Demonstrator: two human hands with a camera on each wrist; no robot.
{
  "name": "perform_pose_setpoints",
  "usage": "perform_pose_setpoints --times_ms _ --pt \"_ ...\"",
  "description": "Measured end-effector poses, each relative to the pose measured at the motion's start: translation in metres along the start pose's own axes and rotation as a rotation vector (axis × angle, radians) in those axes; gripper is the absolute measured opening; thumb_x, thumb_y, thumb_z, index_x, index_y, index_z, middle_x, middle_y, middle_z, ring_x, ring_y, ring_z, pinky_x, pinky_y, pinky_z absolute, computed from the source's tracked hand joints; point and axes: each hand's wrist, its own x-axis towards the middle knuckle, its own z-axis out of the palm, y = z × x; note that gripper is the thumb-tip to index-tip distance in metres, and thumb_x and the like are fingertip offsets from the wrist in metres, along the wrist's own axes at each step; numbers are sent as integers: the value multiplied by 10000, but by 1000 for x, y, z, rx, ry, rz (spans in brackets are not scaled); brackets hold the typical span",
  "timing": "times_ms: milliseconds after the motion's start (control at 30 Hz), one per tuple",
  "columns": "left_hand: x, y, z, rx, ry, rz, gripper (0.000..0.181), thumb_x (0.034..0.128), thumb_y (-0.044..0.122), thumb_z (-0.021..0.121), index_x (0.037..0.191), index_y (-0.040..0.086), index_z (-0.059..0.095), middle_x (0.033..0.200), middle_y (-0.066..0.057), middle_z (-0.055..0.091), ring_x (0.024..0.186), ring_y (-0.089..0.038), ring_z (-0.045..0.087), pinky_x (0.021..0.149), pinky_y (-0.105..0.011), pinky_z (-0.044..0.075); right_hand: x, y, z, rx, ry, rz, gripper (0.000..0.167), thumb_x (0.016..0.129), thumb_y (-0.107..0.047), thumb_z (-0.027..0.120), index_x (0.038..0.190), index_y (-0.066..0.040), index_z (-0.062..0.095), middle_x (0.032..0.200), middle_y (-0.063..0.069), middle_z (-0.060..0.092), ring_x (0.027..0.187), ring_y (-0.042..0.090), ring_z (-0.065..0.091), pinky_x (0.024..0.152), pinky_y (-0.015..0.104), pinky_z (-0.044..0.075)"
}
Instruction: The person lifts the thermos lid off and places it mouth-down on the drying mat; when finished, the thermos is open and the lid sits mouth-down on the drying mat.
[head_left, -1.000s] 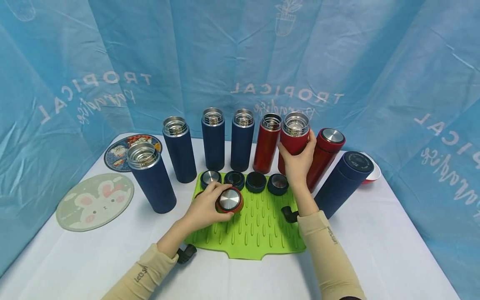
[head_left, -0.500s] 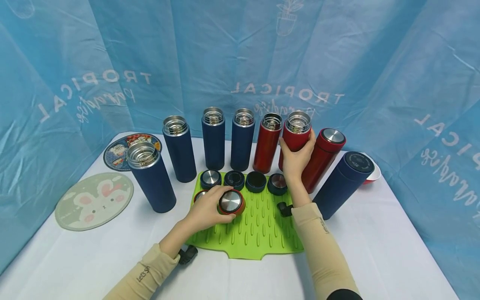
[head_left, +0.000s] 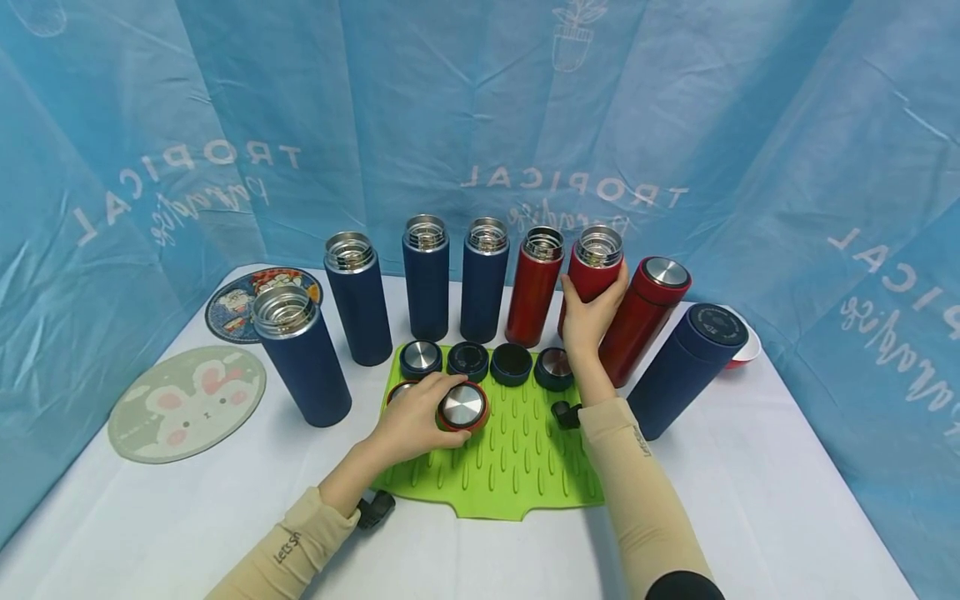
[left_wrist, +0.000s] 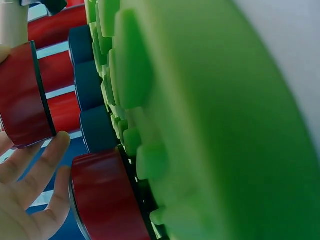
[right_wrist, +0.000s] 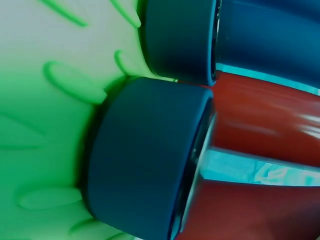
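Note:
My left hand (head_left: pixel 415 421) pinches a red thermos lid (head_left: pixel 462 406) with a silver top between thumb and fingers. In the left wrist view that lid (left_wrist: pixel 25 95) is raised off the green mat (head_left: pixel 517 475). Another red lid (left_wrist: pixel 110 200) sits on the mat, partly behind the hand in the head view. At the back, my right hand (head_left: pixel 588 329) grips a lidless red thermos (head_left: pixel 594 275) around its body. The thermos stands upright between a lidless red thermos (head_left: pixel 534 287) and a lidded one (head_left: pixel 647 321). The right wrist view shows no fingers, only lids, mat and bottles.
Several dark blue lids (head_left: pixel 512 364) line the mat's far edge. Lidless blue thermoses (head_left: pixel 426 283) stand behind and left. A lidded blue thermos (head_left: pixel 686 371) and a small bowl (head_left: pixel 744 357) are on the right. A rabbit placemat (head_left: pixel 187 404) and a patterned one (head_left: pixel 232 312) lie left.
My right hand has shifted the red thermos slightly to the right. My left hand has moved a little right and nearer with its lid, uncovering part of the other red lid.

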Motion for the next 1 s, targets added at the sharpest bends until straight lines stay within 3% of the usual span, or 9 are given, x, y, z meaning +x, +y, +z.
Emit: perform_pose_setpoints --times_ms 433,600,767,1000 --pt "1 -3 4 133 5 13 721 693 451 764 1297 133 532 1207 -64 577 1104 -259 540 912 -498 368 2 15 0 -102 -25 151 837 827 -264 696 1462 -129 168 1467 62 257 1312 200 301 1062 402 279" --pt "3 -3 4 177 17 6 717 687 476 759 1277 128 549 1210 -76 581 1139 -284 510 921 -520 323 4 17 0 -127 -32 171 857 825 -300 694 1470 -160 147 1478 65 236 1326 187 284 1070 385 274" --pt "5 -4 3 193 -14 -11 705 691 495 748 1264 129 561 1212 -75 584 1147 -287 501 940 -528 303 6 17 -1 -172 -35 184 866 834 -318 681 1475 -163 120 1491 69 211 1342 192 263 1085 392 251" --pt "9 -7 5 215 -18 -7 696 672 489 762 1242 134 578 1154 -57 607 1090 -267 513 925 -533 303 7 16 -1 -215 -46 184 903 831 -363 671 1481 -166 77 1503 77 185 1340 219 271 1082 412 252"
